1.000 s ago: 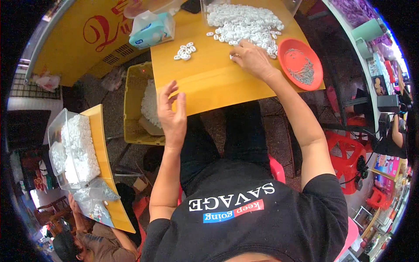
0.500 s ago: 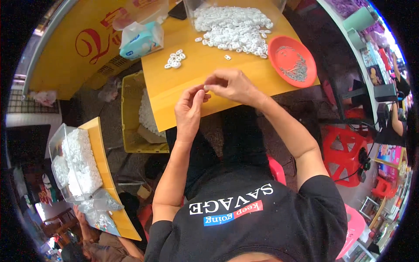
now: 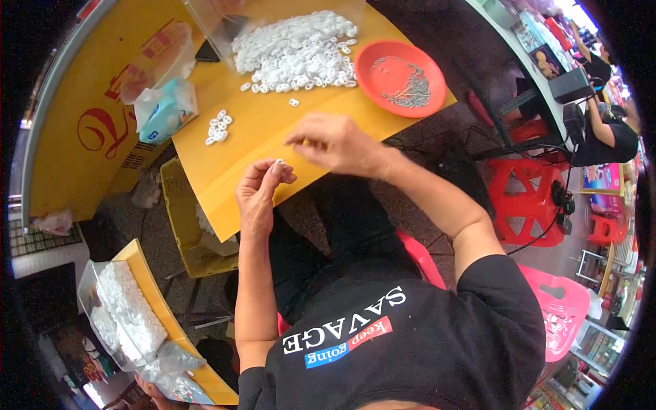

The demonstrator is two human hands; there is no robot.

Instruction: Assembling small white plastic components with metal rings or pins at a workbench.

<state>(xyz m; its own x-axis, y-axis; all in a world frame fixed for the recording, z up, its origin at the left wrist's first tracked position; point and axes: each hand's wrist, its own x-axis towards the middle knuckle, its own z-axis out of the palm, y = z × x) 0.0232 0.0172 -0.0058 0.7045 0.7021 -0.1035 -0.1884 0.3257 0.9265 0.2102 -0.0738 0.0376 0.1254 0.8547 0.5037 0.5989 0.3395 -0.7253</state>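
My left hand is closed in a pinch, thumb against forefinger, over the near edge of the yellow table. Between its fingertips shows a small white plastic piece. My right hand hovers just to the right, apart from the left, with bent fingers smeared by motion; whether it holds anything is unclear. Beyond the hands lies one loose white two-holed piece, and to the left a small cluster of such pieces. At the right, a red plate bears many small thin metal parts.
A big heap of white pieces covers the far table by a clear bin. A tissue pack stands at the far left. Below is a yellow crate. A side table carries more white pieces; another person's hand is there.
My right hand has drawn away from my left, where their fingertips met before. The white piece stays in the left hand. The whole view has turned, shifting the table leftward.
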